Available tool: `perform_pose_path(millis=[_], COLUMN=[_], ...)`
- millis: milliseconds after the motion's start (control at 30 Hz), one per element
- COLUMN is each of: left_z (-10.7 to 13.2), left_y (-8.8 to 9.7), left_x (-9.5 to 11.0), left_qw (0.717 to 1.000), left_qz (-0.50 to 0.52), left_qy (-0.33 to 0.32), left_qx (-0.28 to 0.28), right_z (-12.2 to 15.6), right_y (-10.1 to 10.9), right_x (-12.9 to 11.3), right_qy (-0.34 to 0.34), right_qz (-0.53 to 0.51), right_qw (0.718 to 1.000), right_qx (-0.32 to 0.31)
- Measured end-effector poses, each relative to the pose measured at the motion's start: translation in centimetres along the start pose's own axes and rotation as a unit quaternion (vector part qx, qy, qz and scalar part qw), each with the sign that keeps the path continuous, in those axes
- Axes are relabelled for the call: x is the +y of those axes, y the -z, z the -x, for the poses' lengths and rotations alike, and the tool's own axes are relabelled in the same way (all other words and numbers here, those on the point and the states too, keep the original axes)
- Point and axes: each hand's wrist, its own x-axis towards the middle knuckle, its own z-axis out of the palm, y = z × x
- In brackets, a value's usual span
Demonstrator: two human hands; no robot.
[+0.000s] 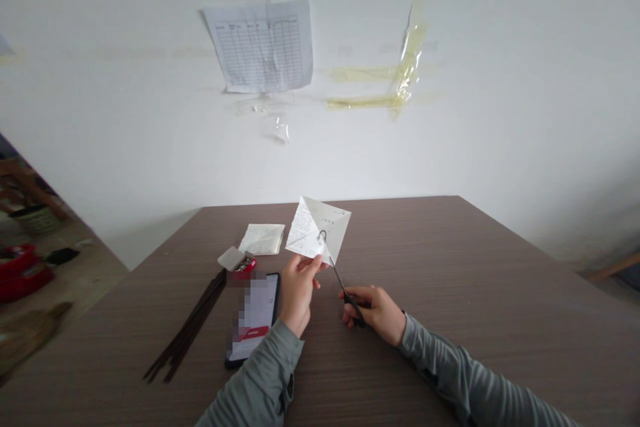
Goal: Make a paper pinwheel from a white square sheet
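Observation:
My left hand pinches the lower corner of a folded white paper and holds it up above the brown table. My right hand grips the black handles of a pair of scissors. The blades point up and left into the paper's lower edge. Printed text shows on the paper's left half.
A phone with a lit screen lies just left of my left forearm. Beside it lie several thin dark sticks, a small red box with a grey lid and a folded white sheet. A printed table sheet is taped to the wall.

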Motion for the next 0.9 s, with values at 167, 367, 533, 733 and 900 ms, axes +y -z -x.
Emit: perform_pose_path(millis=[167, 367, 533, 733, 900], left_z=[0.0, -0.09, 0.01, 0.21, 0.27], left_y=[0.1, 0.23, 0.13, 0.01, -0.14], left_x=[-0.06, 0.03, 0.1, 0.06, 0.1], left_qw=[1.0, 1.0, 1.0, 1.0, 1.0], left_qz=[-0.002, -0.001, 0.001, 0.002, 0.006], left_qy=[-0.003, 0.004, 0.008, 0.006, 0.008], left_qx=[-0.001, -0.006, -0.016, -0.022, -0.019], right_z=[0.14, 0.14, -0.04, 0.08, 0.1], right_y=[0.02, -0.06, -0.02, -0.19, -0.2], right_x=[0.05, -0.04, -0.06, -0.38, -0.59], right_qy=[-0.001, 0.003, -0.001, -0.007, -0.018], right_qz=[0.005, 0.005, 0.004, 0.005, 0.005], right_qw=[1.0, 1.0, 1.0, 0.999, 0.999], right_qx=[0.006, 0.019, 0.021, 0.039, 0.041])
